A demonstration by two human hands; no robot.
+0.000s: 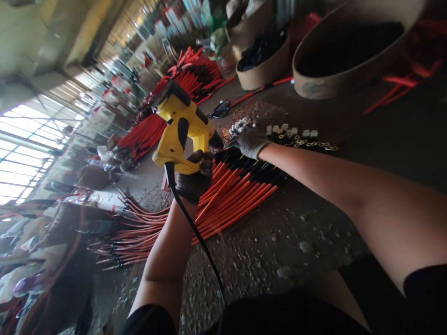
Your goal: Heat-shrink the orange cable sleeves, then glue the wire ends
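Note:
My left hand (195, 181), in a dark glove, is wrapped round the handle of a yellow and black heat gun (181, 125). A black cord runs from its handle down towards my body. The dark nozzle points right, towards my right hand (252, 141). That gloved hand is closed, its fingertips on thin coloured wires (230, 145) at a cable end. Exactly how the wires sit in the fingers is hard to see. Beneath both hands, orange cables (237, 195) with black sleeved ends lie side by side in a fan.
White connectors (309, 133) and pale rings (300, 141) lie beyond my right hand. Scissors (221, 109) rest further back. Round tubs (261, 65) with dark contents stand at the back right. Red cable bundles (146, 135) lie behind the heat gun.

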